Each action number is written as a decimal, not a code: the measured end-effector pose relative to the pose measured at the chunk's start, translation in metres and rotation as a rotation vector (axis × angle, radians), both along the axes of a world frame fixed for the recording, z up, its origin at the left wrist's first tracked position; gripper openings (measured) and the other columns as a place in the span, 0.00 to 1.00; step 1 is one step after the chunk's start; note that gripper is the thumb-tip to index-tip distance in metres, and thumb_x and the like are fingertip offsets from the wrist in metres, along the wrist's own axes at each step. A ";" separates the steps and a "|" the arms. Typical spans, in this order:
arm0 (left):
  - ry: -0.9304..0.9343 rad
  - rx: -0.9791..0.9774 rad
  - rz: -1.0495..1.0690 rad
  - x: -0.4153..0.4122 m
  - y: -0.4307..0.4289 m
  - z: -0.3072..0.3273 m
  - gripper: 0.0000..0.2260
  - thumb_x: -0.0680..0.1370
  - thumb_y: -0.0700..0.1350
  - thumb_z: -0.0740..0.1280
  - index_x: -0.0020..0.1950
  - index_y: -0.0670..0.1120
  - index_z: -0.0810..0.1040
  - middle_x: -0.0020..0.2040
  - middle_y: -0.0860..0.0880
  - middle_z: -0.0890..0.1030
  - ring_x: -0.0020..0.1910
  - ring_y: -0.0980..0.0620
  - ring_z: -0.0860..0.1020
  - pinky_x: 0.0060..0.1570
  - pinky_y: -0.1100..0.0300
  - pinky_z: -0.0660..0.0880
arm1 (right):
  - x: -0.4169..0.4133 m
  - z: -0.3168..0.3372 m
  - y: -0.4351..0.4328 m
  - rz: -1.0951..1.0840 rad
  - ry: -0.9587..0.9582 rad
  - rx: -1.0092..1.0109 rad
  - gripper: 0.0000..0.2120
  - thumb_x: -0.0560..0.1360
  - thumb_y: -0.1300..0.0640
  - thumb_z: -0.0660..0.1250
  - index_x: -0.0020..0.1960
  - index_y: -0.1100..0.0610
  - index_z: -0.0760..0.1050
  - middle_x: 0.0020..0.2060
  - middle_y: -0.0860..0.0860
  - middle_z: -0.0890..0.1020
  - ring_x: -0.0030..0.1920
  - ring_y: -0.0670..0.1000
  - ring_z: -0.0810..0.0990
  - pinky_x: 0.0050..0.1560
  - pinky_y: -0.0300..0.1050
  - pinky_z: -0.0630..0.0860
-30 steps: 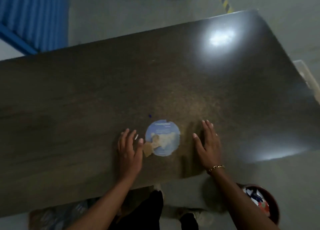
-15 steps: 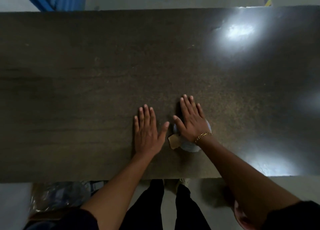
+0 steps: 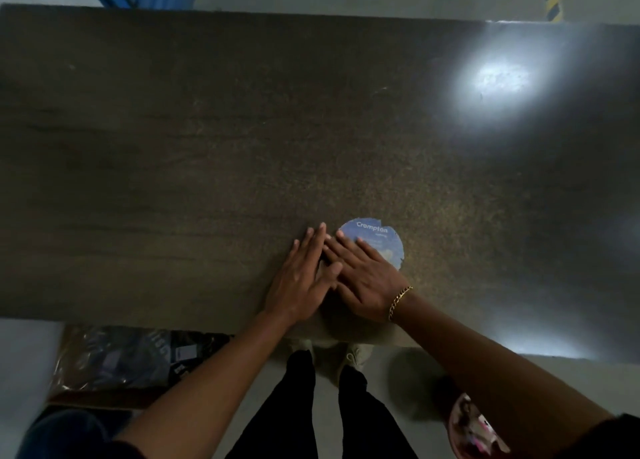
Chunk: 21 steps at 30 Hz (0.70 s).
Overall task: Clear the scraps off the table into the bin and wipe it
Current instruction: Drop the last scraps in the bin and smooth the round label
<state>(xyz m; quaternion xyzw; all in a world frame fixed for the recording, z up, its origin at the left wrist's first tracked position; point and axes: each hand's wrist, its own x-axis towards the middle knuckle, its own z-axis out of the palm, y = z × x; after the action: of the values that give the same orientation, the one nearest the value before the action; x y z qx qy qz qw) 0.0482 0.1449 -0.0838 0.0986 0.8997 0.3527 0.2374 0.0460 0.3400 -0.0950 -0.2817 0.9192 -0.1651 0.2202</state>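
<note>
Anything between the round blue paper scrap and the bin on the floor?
Nothing visible. The round blue paper scrap lies under the flat right hand, the left hand beside it, near the edge of the dark table. The round bin on the floor is partly hidden by the right forearm.

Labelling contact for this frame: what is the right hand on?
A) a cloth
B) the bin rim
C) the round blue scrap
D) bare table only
C: the right hand lies flat, fingers straight, across the round blue scrap on the table, and the left hand lies flat on the table right beside it.
</note>
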 end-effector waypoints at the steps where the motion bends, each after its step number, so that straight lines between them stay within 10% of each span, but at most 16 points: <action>1: -0.009 0.046 0.045 0.006 -0.001 0.003 0.42 0.76 0.77 0.44 0.85 0.55 0.48 0.84 0.57 0.49 0.83 0.62 0.44 0.82 0.59 0.43 | 0.004 0.003 0.003 0.018 -0.015 -0.019 0.33 0.83 0.38 0.42 0.84 0.51 0.45 0.82 0.47 0.42 0.81 0.46 0.35 0.80 0.49 0.34; 6: -0.077 0.201 0.535 0.035 -0.009 0.021 0.21 0.81 0.61 0.61 0.71 0.54 0.76 0.68 0.57 0.75 0.67 0.56 0.75 0.64 0.57 0.73 | 0.010 0.015 0.030 -0.427 -0.036 -0.244 0.34 0.78 0.38 0.51 0.81 0.50 0.59 0.81 0.51 0.61 0.80 0.50 0.58 0.77 0.59 0.63; 10: -0.360 0.398 0.854 0.065 -0.015 0.018 0.10 0.84 0.53 0.63 0.54 0.53 0.83 0.50 0.50 0.85 0.53 0.48 0.83 0.52 0.53 0.78 | 0.008 0.014 0.043 -0.654 -0.021 -0.187 0.34 0.77 0.37 0.53 0.80 0.50 0.61 0.80 0.51 0.61 0.80 0.54 0.58 0.76 0.58 0.59; 21: -0.881 0.435 0.802 0.076 -0.017 0.029 0.16 0.86 0.50 0.60 0.57 0.41 0.83 0.48 0.42 0.88 0.46 0.45 0.87 0.43 0.56 0.81 | 0.036 0.030 -0.044 -0.831 -0.074 0.097 0.31 0.72 0.29 0.64 0.65 0.49 0.67 0.60 0.52 0.70 0.57 0.53 0.73 0.51 0.53 0.80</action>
<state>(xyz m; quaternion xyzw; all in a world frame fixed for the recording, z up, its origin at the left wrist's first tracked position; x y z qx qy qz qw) 0.1238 0.1283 -0.0544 -0.3545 0.5922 0.5966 0.4095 0.0820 0.2964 -0.0649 0.1298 0.9529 -0.2062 0.1808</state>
